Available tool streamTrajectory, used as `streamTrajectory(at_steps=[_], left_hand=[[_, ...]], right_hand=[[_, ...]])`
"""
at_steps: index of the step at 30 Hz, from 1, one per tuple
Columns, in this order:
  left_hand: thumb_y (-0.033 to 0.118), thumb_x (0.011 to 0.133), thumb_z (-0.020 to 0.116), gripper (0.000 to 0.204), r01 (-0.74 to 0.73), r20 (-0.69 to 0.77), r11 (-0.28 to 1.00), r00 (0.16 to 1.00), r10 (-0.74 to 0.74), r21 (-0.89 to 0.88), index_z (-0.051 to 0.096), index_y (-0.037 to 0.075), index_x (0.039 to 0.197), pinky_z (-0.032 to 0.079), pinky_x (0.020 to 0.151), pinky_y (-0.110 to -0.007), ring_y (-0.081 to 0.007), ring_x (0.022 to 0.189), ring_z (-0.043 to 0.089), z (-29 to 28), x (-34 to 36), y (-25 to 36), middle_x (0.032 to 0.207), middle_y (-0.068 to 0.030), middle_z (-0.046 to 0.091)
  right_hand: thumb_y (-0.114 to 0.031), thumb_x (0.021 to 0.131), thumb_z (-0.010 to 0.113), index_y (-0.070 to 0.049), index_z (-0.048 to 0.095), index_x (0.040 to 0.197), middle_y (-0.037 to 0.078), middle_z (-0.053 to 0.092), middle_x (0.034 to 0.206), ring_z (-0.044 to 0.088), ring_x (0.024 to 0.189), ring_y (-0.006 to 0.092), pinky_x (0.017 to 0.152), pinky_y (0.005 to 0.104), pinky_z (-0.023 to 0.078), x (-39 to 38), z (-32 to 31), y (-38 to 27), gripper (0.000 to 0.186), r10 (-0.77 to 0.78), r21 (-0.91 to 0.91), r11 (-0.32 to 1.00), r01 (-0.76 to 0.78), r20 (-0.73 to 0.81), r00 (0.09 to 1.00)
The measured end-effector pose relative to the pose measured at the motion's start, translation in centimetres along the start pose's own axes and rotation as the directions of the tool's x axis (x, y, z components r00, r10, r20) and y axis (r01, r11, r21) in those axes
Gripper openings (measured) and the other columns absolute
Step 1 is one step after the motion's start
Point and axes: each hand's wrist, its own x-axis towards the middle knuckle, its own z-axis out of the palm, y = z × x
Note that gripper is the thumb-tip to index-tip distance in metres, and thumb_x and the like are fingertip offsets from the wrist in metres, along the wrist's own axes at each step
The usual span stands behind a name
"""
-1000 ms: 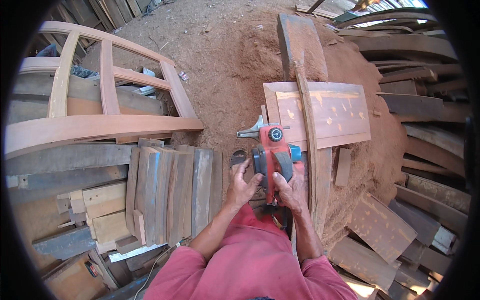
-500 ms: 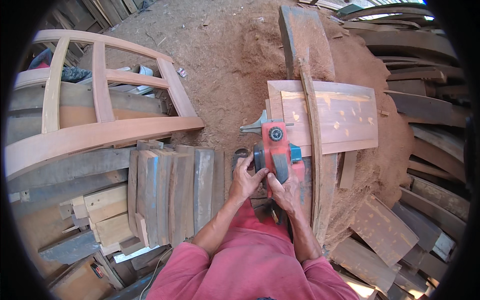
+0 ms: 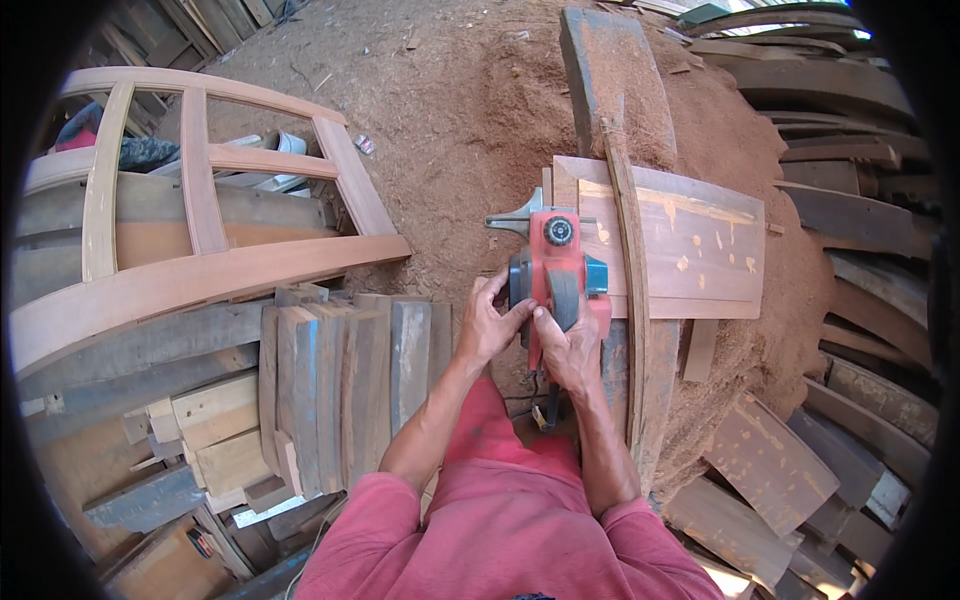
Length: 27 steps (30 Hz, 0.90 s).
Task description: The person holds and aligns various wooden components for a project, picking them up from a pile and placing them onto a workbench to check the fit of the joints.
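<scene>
A red electric hand planer (image 3: 556, 262) with a black round front knob and a grey side fence (image 3: 514, 219) is in front of me. My right hand (image 3: 570, 348) is wrapped round its rear handle. My left hand (image 3: 490, 325) grips the planer's dark left side, its thumb close to the right thumb. Just right of the planer, a long narrow wooden strip (image 3: 626, 230) lies across a flat reddish wood panel (image 3: 700, 245) with pale filler patches. The planer's underside is hidden from me.
An unfinished curved wooden frame (image 3: 230, 262) rests on boards at left. Upright wood blocks (image 3: 350, 390) stand nearer me. A thick plank (image 3: 625, 85) covered in sawdust lies ahead. Stacked boards (image 3: 850, 215) and loose panels (image 3: 770, 460) line the right side. A cord hangs below the planer.
Both hands and the planer have moved a little forward, away from my body. The grip looks the same. The whole view has shifted slightly.
</scene>
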Motion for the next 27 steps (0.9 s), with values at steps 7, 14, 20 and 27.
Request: streamTrajectory(at_steps=[7, 14, 20, 27], left_hand=[[0.035, 0.08, 0.088, 0.069, -0.009, 0.017, 1.0, 1.0, 0.009, -0.017, 0.065, -0.003, 0.132, 0.051, 0.09, -0.04, -0.0302, 0.1, 0.064, 0.3, 3.0, -1.0, 0.105, -0.0173, 0.062], [0.019, 0.087, 0.083, 0.053, -0.029, 0.07, 0.999, 0.997, 0.031, -0.027, 0.065, -0.005, 0.131, 0.054, 0.093, -0.034, -0.0209, 0.107, 0.067, 0.4, 6.3, -1.7, 0.112, -0.0133, 0.064], [0.021, 0.091, 0.081, 0.048, -0.064, 0.146, 0.997, 0.987, 0.071, -0.052, 0.066, -0.005, 0.129, 0.056, 0.084, -0.033, -0.0157, 0.096, 0.068, 0.4, 11.3, -1.3, 0.109, -0.0105, 0.072], [0.031, 0.09, 0.081, 0.065, 0.068, 0.158, 0.939, 0.987, -0.014, -0.338, 0.058, -0.008, 0.136, 0.056, 0.087, -0.034, -0.021, 0.105, 0.069, -0.2, 17.3, 1.5, 0.122, -0.0209, 0.07]], right_hand=[[-0.02, 0.094, 0.068, 0.004, 0.062, 0.11, 0.008, 0.065, 0.08, 0.062, 0.068, 0.016, 0.063, 0.0343, 0.052, 2.7, 0.1, 1.0, 0.029, -0.133, -0.12, 0.985, 0.127, -0.043, 0.99], [-0.021, 0.093, 0.068, 0.005, 0.064, 0.109, 0.012, 0.067, 0.085, 0.064, 0.078, 0.0196, 0.073, 0.037, 0.054, 5.2, 0.6, -0.3, 0.031, -0.144, -0.078, 0.987, 0.14, -0.049, 0.988], [-0.023, 0.092, 0.069, 0.007, 0.065, 0.111, 0.016, 0.07, 0.089, 0.067, 0.082, 0.0227, 0.076, 0.038, 0.055, 9.2, 0.5, -0.7, 0.036, -0.189, -0.179, 0.969, 0.171, -0.088, 0.978], [-0.026, 0.091, 0.07, 0.005, 0.065, 0.115, 0.02, 0.072, 0.098, 0.071, 0.088, 0.0268, 0.08, 0.0392, 0.056, 13.5, 0.9, -4.8, 0.04, -0.171, -0.158, 0.975, 0.158, -0.071, 0.983]])
